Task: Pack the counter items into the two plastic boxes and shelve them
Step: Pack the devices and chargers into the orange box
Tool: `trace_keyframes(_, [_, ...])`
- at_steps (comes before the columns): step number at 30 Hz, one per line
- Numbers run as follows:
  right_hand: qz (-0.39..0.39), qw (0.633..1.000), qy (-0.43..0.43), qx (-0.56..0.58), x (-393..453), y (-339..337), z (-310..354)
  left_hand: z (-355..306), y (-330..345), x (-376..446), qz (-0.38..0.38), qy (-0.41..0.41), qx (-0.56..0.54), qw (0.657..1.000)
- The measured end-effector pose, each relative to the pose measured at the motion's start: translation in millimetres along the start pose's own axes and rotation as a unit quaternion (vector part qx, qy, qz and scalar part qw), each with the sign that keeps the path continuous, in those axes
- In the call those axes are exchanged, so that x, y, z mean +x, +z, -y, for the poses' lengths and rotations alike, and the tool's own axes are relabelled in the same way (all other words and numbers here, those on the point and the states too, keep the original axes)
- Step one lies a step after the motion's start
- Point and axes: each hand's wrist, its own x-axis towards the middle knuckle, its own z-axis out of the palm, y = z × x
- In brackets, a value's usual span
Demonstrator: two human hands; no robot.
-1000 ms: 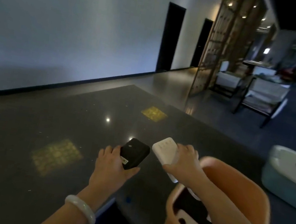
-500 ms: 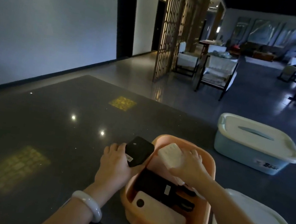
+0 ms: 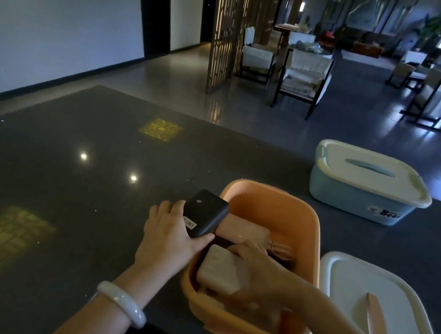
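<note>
An open orange plastic box (image 3: 310, 224) stands on the dark counter (image 3: 66, 185) in front of me. My left hand (image 3: 171, 234) grips a black power bank (image 3: 203, 213) over the box's left rim. Inside the box my right hand (image 3: 256, 276) holds a white power bank (image 3: 221, 271), low against the other items. A pale pink device (image 3: 244, 228) with cables lies deeper in the box. A light blue box (image 3: 353, 193) with its white lid shut stands at the back right.
A loose white lid (image 3: 380, 316) with a pink handle lies on the counter to the right of the orange box. Beyond the counter's far edge are a floor, chairs and a lattice screen.
My right hand has carried the white power bank from above the box down into it. My left hand has brought the black power bank from the counter to the box's left rim.
</note>
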Motion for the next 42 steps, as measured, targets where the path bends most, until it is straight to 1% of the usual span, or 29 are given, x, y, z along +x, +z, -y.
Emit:
trace_keyframes(7, [0.061, 0.998, -0.006, 0.004, -10, 1, 10, -1, -2, -2, 0.011, 0.019, -0.006, 1.000])
trace_keyframes(11, [0.100, 0.991, 0.025, 0.083, -12, -10, 9, -2, -4, -2, 0.019, 0.011, -0.003, 1.000])
trace_keyframes(19, [0.088, 0.986, 0.039, 0.138, -17, -4, 8, -4, -5, -3, 0.023, 0.013, 0.007, 1.000])
trace_keyframes(28, [0.074, 0.988, 0.040, 0.130, -18, -2, 10, -5, -7, -4, 0.030, 0.009, 0.009, 0.999])
trace_keyframes(30, [0.052, 0.992, 0.046, 0.108, -18, -3, 12, -6, -8, -3, 0.035, 0.004, 0.002, 0.999])
trace_keyframes(32, [-0.022, 0.993, 0.051, 0.099, -14, -10, 20, -8, -9, -3, 0.036, -0.001, -0.018, 0.999])
trace_keyframes(33, [-0.073, 0.988, 0.051, 0.127, -11, -14, 26, -10, -9, -2, 0.035, -0.002, -0.028, 0.999])
trace_keyframes(34, [-0.108, 0.975, 0.060, 0.185, -8, -18, 33, -13, -10, -1, 0.031, -0.001, -0.036, 0.999])
trace_keyframes(36, [-0.132, 0.928, 0.076, 0.339, 0, -25, 46, -21, -9, 0, 0.018, 0.007, -0.039, 0.999])
trace_keyframes(38, [-0.119, 0.863, 0.086, 0.483, 7, -27, 54, -32, -6, 1, 0.008, 0.013, -0.022, 1.000])
trace_keyframes(39, [-0.114, 0.824, 0.084, 0.548, 9, -27, 57, -37, -4, 0, 0.008, 0.013, -0.011, 1.000])
trace_keyframes(41, [-0.117, 0.752, 0.085, 0.643, 14, -25, 57, -45, 0, 0, 0.018, 0.010, 0.010, 1.000])
trace_keyframes(42, [-0.120, 0.728, 0.089, 0.669, 16, -25, 55, -48, 2, 1, 0.029, 0.010, 0.012, 0.999])
